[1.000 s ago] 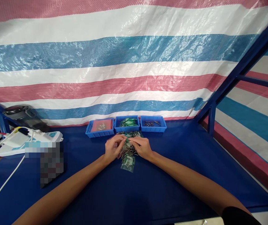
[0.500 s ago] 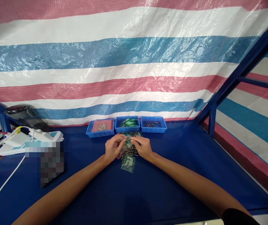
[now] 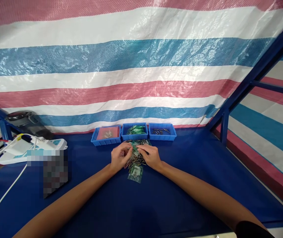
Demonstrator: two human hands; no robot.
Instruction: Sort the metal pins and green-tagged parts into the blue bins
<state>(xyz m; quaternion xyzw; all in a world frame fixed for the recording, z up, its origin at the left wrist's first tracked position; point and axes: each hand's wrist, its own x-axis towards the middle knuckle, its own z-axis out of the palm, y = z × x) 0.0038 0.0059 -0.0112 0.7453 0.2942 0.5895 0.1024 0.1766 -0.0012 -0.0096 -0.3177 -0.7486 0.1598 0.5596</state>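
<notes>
Clear plastic with green print makes up the small flat bag (image 3: 135,152) caught between the two hands, just in front of the middle blue plastic tray (image 3: 134,136). It is crumpled and too small to show what is inside. The left hand (image 3: 120,158) has its fingers curled in tight, tips pinched on the bag's left edge. The right hand (image 3: 151,156) closes thumb and forefinger on the bag's right edge, its other fingers loosely bent.

Under the fingers, a little nearer the person than the middle tray, lies a loose heap of thin dark metal pins (image 3: 138,161). More clear green-printed bags (image 3: 135,172) lie just past that heap on the dark blue table cover (image 3: 141,205).

Left of the middle tray, touching it, stands a blue tray with a pink lining (image 3: 105,141). To the right, another blue tray (image 3: 162,136) holds dark pins. Behind all three hangs a red, white and blue striped woven tarp (image 3: 131,56).
</notes>
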